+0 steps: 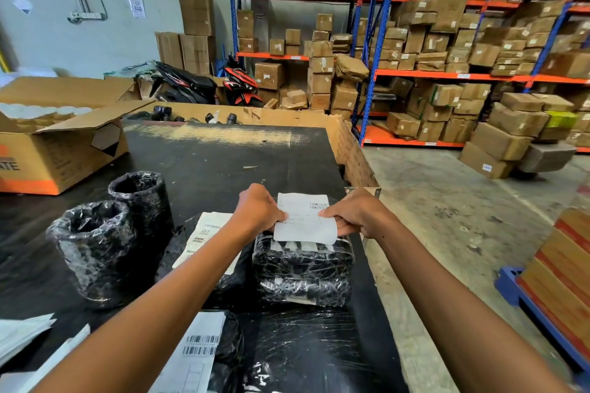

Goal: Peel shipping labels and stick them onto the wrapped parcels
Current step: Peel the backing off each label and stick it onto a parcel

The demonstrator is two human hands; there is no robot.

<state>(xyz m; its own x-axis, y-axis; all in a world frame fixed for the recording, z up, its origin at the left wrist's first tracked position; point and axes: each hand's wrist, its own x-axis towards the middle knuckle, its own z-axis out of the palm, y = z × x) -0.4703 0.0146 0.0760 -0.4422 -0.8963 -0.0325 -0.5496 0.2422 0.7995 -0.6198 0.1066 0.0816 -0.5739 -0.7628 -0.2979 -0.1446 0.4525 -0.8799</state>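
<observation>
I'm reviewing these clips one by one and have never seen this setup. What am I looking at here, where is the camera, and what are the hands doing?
There is no machine here. A person wears one wide-angle camera on the head, looking forward and down, so the two bare arms reaching in are their own. The left hand and right hand each pinch a side of a white shipping label, held just above a parcel wrapped in black plastic. On the black table there are also two upright black-wrapped rolls, other wrapped parcels that already carry labels, and an open cardboard box at the left. Behind stand shelves full of cartons.
</observation>
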